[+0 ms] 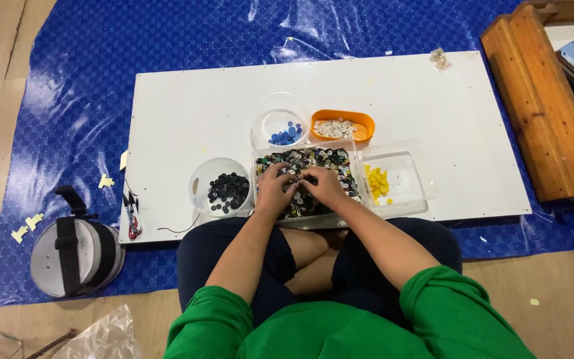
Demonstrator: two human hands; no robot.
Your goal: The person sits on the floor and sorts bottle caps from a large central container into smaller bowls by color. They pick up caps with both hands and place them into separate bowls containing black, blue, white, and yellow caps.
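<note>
- Your left hand (275, 189) and right hand (323, 186) both rest in the clear tray of mixed buttons (313, 163), fingers curled down into the pile, fingertips nearly meeting; can't tell whether either pinches a button.
- Four sorting containers ring that tray: round clear tub of black buttons (224, 189) to its left, clear bowl of blue buttons (282, 126) behind it, orange dish of white buttons (342, 126) also behind, clear box of yellow buttons (396, 183) to its right.
- All five sit on one white board (187, 113).
</note>
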